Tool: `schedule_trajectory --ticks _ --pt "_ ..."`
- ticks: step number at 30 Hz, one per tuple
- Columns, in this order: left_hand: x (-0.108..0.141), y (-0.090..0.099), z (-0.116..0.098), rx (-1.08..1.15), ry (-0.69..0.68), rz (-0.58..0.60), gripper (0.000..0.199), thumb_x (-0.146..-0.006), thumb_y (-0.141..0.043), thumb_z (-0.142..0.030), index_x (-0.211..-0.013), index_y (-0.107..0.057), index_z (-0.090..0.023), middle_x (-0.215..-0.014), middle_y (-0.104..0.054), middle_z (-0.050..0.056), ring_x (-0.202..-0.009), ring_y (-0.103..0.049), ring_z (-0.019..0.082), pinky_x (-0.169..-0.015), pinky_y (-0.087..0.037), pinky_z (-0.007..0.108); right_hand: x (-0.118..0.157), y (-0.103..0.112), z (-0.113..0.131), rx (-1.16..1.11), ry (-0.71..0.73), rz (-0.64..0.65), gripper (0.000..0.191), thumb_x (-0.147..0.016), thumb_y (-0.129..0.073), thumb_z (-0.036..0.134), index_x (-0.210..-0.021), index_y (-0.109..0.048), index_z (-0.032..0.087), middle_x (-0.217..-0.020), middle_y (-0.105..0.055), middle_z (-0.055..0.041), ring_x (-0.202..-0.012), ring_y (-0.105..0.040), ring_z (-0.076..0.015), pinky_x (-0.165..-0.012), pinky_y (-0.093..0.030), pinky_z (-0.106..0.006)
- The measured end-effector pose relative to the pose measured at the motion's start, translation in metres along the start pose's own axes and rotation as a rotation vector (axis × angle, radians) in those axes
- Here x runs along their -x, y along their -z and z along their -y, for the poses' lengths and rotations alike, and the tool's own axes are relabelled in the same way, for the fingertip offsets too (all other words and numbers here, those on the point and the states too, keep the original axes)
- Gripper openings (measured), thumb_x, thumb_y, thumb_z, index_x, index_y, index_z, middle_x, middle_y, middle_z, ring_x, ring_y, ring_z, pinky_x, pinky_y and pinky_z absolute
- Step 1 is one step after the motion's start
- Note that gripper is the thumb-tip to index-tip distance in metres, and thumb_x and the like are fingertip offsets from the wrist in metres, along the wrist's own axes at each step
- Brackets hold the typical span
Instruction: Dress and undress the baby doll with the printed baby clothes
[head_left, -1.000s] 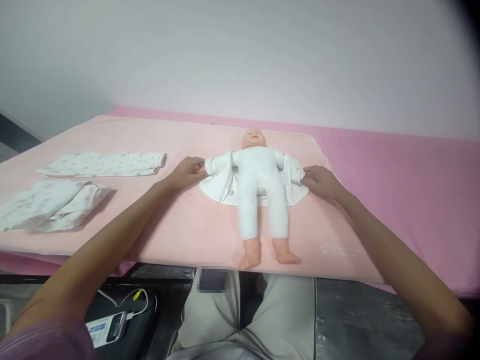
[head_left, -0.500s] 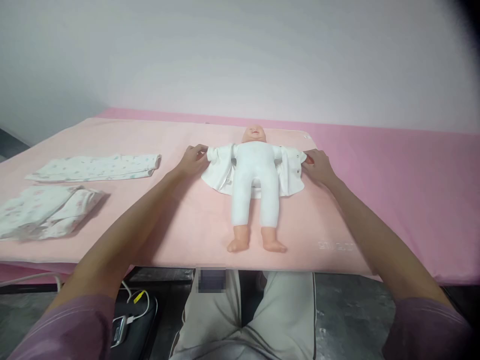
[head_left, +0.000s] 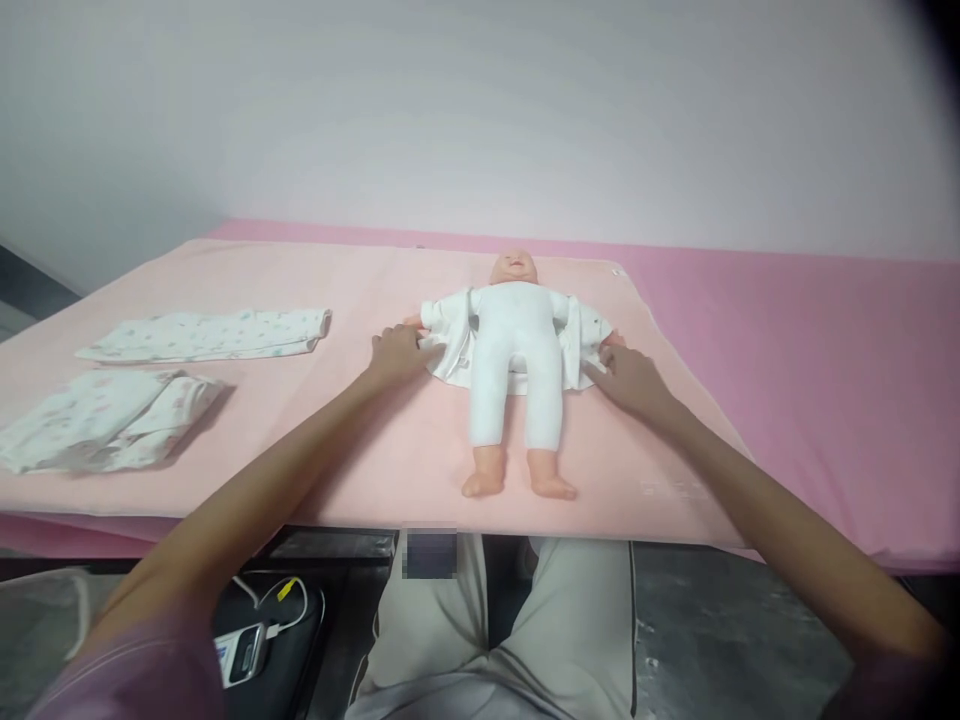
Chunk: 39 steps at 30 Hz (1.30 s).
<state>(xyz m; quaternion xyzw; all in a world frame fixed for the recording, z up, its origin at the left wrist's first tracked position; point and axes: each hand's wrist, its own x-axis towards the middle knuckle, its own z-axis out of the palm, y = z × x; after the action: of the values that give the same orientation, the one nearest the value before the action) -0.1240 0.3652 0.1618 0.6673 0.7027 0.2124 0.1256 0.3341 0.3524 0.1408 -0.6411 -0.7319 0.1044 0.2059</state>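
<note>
A baby doll [head_left: 517, 320] with a white cloth body lies on its back, head away from me and bare feet towards me. Its arms are in the sleeves of a white baby shirt [head_left: 454, 345], which is spread open beneath and beside the body. My left hand [head_left: 401, 355] has its fingers closed on the shirt's left edge, just below the doll's hand. On the other side, my right hand [head_left: 634, 380] pinches the right edge near the hem, below the doll's other hand. Both fingertips are partly hidden by cloth.
A pale pink mat [head_left: 375, 450] covers part of a darker pink sheet [head_left: 810, 400]. Two folded patterned cloths [head_left: 210, 336] [head_left: 112, 420] lie at the left. Below the table edge, a device [head_left: 246, 655] with a white cable rests on a black surface. A wall stands behind.
Both hands have left the sleeve cuffs and moved down towards me to the shirt's side edges. The doll's hands now show out of the cuffs. The view has shifted slightly.
</note>
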Motion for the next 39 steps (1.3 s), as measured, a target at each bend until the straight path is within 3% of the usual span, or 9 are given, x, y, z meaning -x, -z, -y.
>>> schedule_trajectory --ticks 4,9,13,16,21,26,29,32,39 --pt "-0.011 0.011 -0.022 0.244 0.077 0.105 0.025 -0.091 -0.066 -0.044 -0.079 -0.06 -0.022 -0.084 -0.07 0.007 -0.095 -0.071 0.034 -0.092 -0.054 0.046 -0.018 0.026 0.027 -0.39 -0.12 0.162 0.043 -0.092 -0.07 0.062 -0.079 -0.058 0.024 -0.078 -0.066 -0.0038 -0.078 -0.059 -0.0232 -0.075 -0.048 -0.036" --pt "-0.008 0.02 -0.079 0.578 -0.315 -0.257 0.023 -0.098 -0.058 -0.038 -0.111 -0.064 -0.021 -0.118 -0.077 0.009 -0.107 -0.072 0.027 -0.095 -0.059 0.039 -0.043 0.058 0.084 -0.731 0.102 -0.207 0.03 -0.097 -0.064 0.049 -0.085 -0.048 0.026 -0.085 -0.058 -0.0013 -0.08 -0.056 -0.0208 -0.075 -0.048 -0.035" --pt "0.012 0.01 -0.106 0.481 -0.672 0.072 0.027 -0.099 -0.061 -0.038 -0.12 -0.066 -0.022 -0.139 -0.075 0.013 -0.125 -0.071 0.032 -0.109 -0.06 0.048 -0.034 0.043 0.128 -0.45 0.638 0.025 0.028 -0.099 -0.068 0.043 -0.087 -0.049 0.026 -0.084 -0.057 -0.0016 -0.08 -0.053 -0.0225 -0.077 -0.046 -0.038" --pt "0.035 0.016 -0.082 0.411 -0.796 0.257 0.026 -0.104 -0.065 -0.043 -0.122 -0.07 -0.025 -0.156 -0.069 0.014 -0.151 -0.06 0.036 -0.126 -0.05 0.056 -0.014 0.028 0.116 -0.362 0.789 0.146 0.023 -0.102 -0.071 0.043 -0.093 -0.058 0.026 -0.091 -0.063 -0.0034 -0.084 -0.056 -0.0242 -0.084 -0.05 -0.042" --pt "0.032 0.028 -0.039 0.451 -0.665 0.172 0.036 -0.116 -0.052 -0.053 -0.133 -0.072 -0.028 -0.156 -0.071 0.011 -0.148 -0.064 0.03 -0.124 -0.054 0.051 -0.025 0.019 0.068 -0.594 0.495 -0.104 0.028 -0.114 -0.054 0.051 -0.112 -0.067 0.027 -0.114 -0.074 -0.0089 -0.104 -0.07 -0.0285 -0.098 -0.058 -0.046" --pt "-0.049 0.01 -0.055 0.193 -0.498 -0.073 0.045 -0.11 -0.051 -0.047 -0.142 -0.07 -0.021 -0.151 -0.072 0.015 -0.146 -0.06 0.038 -0.128 -0.046 0.062 -0.102 0.013 0.062 -0.339 0.265 -0.142 0.04 -0.098 -0.064 0.037 -0.133 -0.071 0.021 -0.146 -0.072 -0.0185 -0.134 -0.065 -0.0385 -0.12 -0.052 -0.061" --pt "-0.096 -0.004 -0.065 0.207 -0.387 0.069 0.048 -0.109 -0.051 -0.049 -0.142 -0.07 -0.021 -0.152 -0.072 0.015 -0.143 -0.064 0.037 -0.123 -0.051 0.056 -0.145 0.014 0.062 -0.266 0.276 0.06 0.037 -0.097 -0.067 0.038 -0.128 -0.075 0.02 -0.142 -0.077 -0.0168 -0.13 -0.068 -0.0368 -0.119 -0.053 -0.058" --pt "-0.123 -0.016 -0.071 0.331 -0.35 0.236 0.049 -0.108 -0.053 -0.06 -0.137 -0.072 -0.024 -0.147 -0.076 0.012 -0.13 -0.072 0.032 -0.109 -0.058 0.045 -0.175 0.018 0.064 -0.301 0.319 0.077 0.029 -0.098 -0.07 0.046 -0.112 -0.076 0.021 -0.124 -0.082 -0.0127 -0.109 -0.071 -0.029 -0.107 -0.058 -0.047" --pt "-0.13 -0.033 -0.074 0.445 -0.378 0.119 0.045 -0.108 -0.055 -0.062 -0.124 -0.07 -0.023 -0.136 -0.079 0.012 -0.114 -0.075 0.029 -0.096 -0.058 0.04 -0.191 -0.001 0.104 -0.469 0.475 0.007 0.045 -0.093 -0.08 0.066 -0.104 -0.08 0.023 -0.115 -0.082 -0.0078 -0.102 -0.069 -0.0252 -0.102 -0.056 -0.042"
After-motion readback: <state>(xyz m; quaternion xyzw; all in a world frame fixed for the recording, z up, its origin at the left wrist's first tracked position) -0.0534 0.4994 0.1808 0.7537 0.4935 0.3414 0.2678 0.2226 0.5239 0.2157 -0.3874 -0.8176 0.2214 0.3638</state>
